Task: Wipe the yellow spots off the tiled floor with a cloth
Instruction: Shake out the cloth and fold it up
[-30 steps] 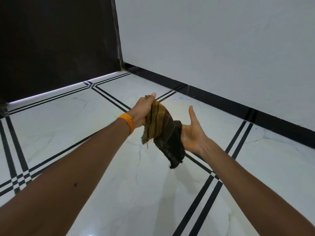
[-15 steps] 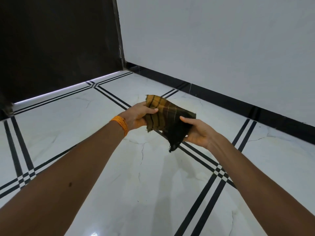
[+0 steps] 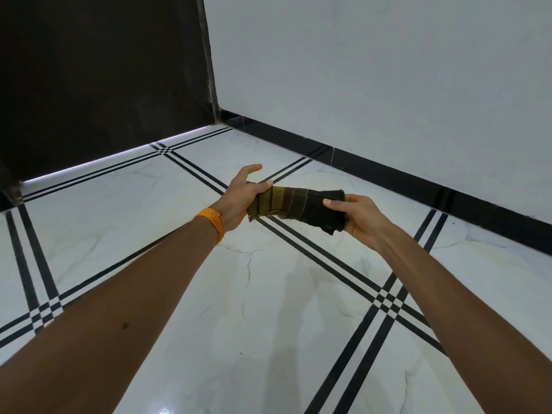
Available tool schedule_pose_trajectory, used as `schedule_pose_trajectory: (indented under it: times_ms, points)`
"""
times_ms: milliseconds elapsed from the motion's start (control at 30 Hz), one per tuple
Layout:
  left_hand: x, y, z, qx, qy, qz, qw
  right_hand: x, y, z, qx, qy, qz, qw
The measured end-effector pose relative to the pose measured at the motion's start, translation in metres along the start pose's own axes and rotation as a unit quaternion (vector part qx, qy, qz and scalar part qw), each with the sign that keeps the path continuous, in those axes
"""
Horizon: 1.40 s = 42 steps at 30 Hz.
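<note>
A dark cloth [image 3: 294,206] with olive, maroon and black stripes is held folded and stretched level between both hands, well above the floor. My left hand [image 3: 243,198], with an orange band at the wrist, grips its olive end. My right hand [image 3: 355,215] pinches the black end between thumb and fingers. Below lies the white marble tiled floor [image 3: 254,309] crossed by black double lines. No distinct yellow spots stand out on the tiles; only a faint yellowish tint shows near the far wall.
A white wall [image 3: 388,70] with a black skirting [image 3: 388,174] runs along the right. A dark panel [image 3: 98,70] closes the far left, with a bright strip at its foot. Both forearms reach in from the bottom corners.
The cloth hung loose from my left hand with my right hand open beside it. My right hand took the free end, and the cloth is now folded into a flat band between both hands.
</note>
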State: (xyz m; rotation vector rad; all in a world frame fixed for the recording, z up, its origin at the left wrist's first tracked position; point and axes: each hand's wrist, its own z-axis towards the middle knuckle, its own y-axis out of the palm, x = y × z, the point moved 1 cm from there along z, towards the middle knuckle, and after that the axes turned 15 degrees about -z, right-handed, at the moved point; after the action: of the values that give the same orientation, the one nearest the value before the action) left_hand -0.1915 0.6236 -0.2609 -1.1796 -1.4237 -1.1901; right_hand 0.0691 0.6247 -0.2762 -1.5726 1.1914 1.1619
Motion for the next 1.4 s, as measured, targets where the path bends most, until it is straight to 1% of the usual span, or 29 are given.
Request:
schedule_pose_trajectory:
  times_ms: [67, 167, 233, 300, 400, 500, 600, 633, 667, 700, 733, 767, 800, 833, 900, 933, 1000, 1033, 1100, 1167, 1233, 1267, 1300, 1367, 1400]
  points:
    - [0.003, 0.000, -0.001, -0.023, 0.026, 0.000, 0.999, -0.001, -0.002, 0.004, 0.029, -0.017, 0.013, 0.999]
    - [0.005, -0.003, -0.002, -0.067, 0.026, 0.015, 0.997, -0.003, -0.008, 0.006, 0.008, -0.054, 0.026, 0.998]
    - [0.005, -0.005, -0.002, -0.061, 0.041, 0.084, 0.994, -0.005, -0.010, 0.005, 0.001, -0.079, -0.020, 0.997]
    - [0.005, -0.004, -0.003, -0.044, 0.062, 0.136, 0.988, -0.006, -0.010, 0.006, 0.031, -0.096, -0.100, 0.990]
    - [0.003, -0.001, -0.003, -0.043, 0.085, 0.192, 0.977, -0.003, -0.006, 0.009, 0.098, -0.120, -0.222, 0.963]
    - [0.001, -0.003, -0.001, -0.034, 0.120, 0.254, 0.959, -0.001, 0.000, 0.014, 0.156, -0.147, -0.348, 0.913]
    - [0.002, -0.003, -0.001, -0.011, 0.164, 0.310, 0.937, -0.003, 0.007, 0.013, 0.189, -0.172, -0.412, 0.875]
    - [0.002, -0.004, 0.000, 0.003, 0.174, 0.319, 0.932, -0.003, 0.008, 0.014, 0.190, -0.176, -0.421, 0.869]
    - [0.002, -0.005, 0.001, 0.012, 0.184, 0.325, 0.928, -0.004, 0.008, 0.014, 0.185, -0.176, -0.420, 0.871]
    - [0.002, -0.007, 0.003, 0.014, 0.189, 0.326, 0.926, -0.005, 0.006, 0.015, 0.167, -0.168, -0.396, 0.887]
    - [0.003, -0.009, 0.003, 0.008, 0.184, 0.312, 0.932, -0.007, 0.003, 0.015, 0.136, -0.148, -0.341, 0.918]
    - [0.005, -0.010, 0.002, -0.006, 0.169, 0.279, 0.945, -0.009, 0.001, 0.014, 0.096, -0.122, -0.250, 0.956]
    - [0.008, -0.009, 0.000, -0.022, 0.143, 0.233, 0.962, -0.010, 0.000, 0.013, 0.053, -0.093, -0.145, 0.984]
    - [0.009, -0.008, -0.001, -0.037, 0.111, 0.176, 0.977, -0.012, 0.000, 0.011, 0.019, -0.071, -0.050, 0.996]
    - [0.011, -0.003, -0.003, -0.046, 0.050, 0.076, 0.995, -0.012, 0.004, 0.009, -0.010, -0.037, 0.069, 0.997]
    - [0.010, 0.000, -0.004, -0.042, 0.032, 0.056, 0.997, -0.013, 0.007, 0.009, -0.012, -0.028, 0.103, 0.994]
    - [0.010, 0.000, -0.002, -0.030, 0.010, 0.075, 0.997, -0.019, 0.012, 0.010, -0.013, -0.029, 0.116, 0.993]
    - [0.009, -0.002, -0.001, -0.033, -0.002, 0.106, 0.994, -0.023, 0.013, 0.012, -0.014, -0.039, 0.086, 0.995]
    - [0.008, -0.002, 0.002, -0.076, -0.022, 0.167, 0.983, -0.035, 0.013, 0.015, -0.026, -0.069, -0.037, 0.997]
    - [0.006, 0.008, 0.000, -0.158, -0.027, 0.192, 0.968, -0.048, 0.017, 0.015, -0.063, -0.097, -0.188, 0.975]
    - [0.004, 0.028, -0.001, -0.252, -0.040, 0.181, 0.950, -0.061, 0.025, 0.012, -0.111, -0.124, -0.285, 0.944]
    - [0.003, 0.039, -0.001, -0.281, -0.044, 0.176, 0.942, -0.067, 0.028, 0.010, -0.124, -0.135, -0.306, 0.934]
    - [0.001, 0.048, 0.000, -0.292, -0.041, 0.168, 0.941, -0.072, 0.028, 0.010, -0.125, -0.144, -0.317, 0.929]
    - [-0.002, 0.057, 0.005, -0.273, -0.033, 0.136, 0.952, -0.082, 0.022, 0.013, -0.105, -0.162, -0.320, 0.928]
    - [-0.003, 0.059, 0.007, -0.255, -0.035, 0.111, 0.960, -0.085, 0.015, 0.016, -0.084, -0.169, -0.308, 0.932]
